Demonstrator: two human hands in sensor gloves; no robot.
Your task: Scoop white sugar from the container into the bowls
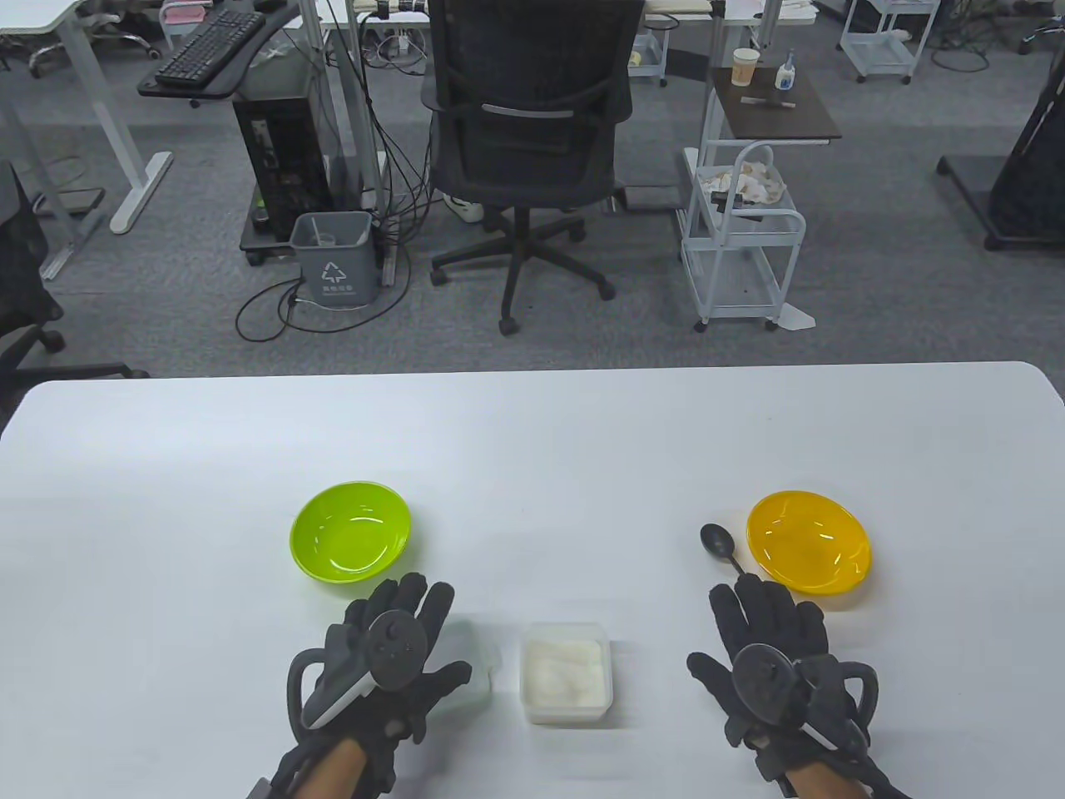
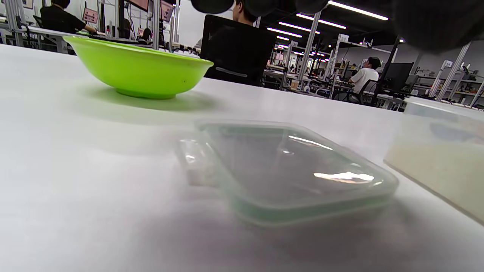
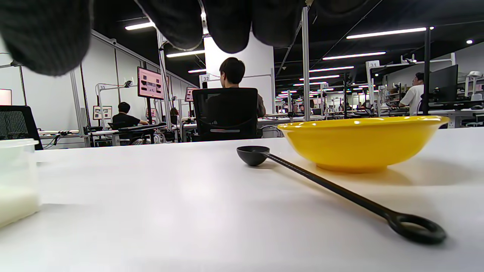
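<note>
An open clear container of white sugar (image 1: pixel 565 672) sits at the table's front middle. Its clear lid (image 1: pixel 468 672) lies flat to its left, partly under my left hand (image 1: pixel 399 632), whose fingers hang above the lid (image 2: pixel 287 170) without gripping it. A green bowl (image 1: pixel 350 532) stands beyond the left hand and also shows in the left wrist view (image 2: pixel 140 68). A yellow bowl (image 1: pixel 809 541) stands at the right. A black spoon (image 1: pixel 721 549) lies beside it, handle under my right hand (image 1: pixel 765 620). In the right wrist view the spoon (image 3: pixel 332 190) lies free on the table, with the fingers above it.
The white table (image 1: pixel 532 441) carries only these items. An office chair (image 1: pixel 532 150), a bin (image 1: pixel 331 258) and a white trolley (image 1: pixel 740 241) stand on the floor beyond the far edge.
</note>
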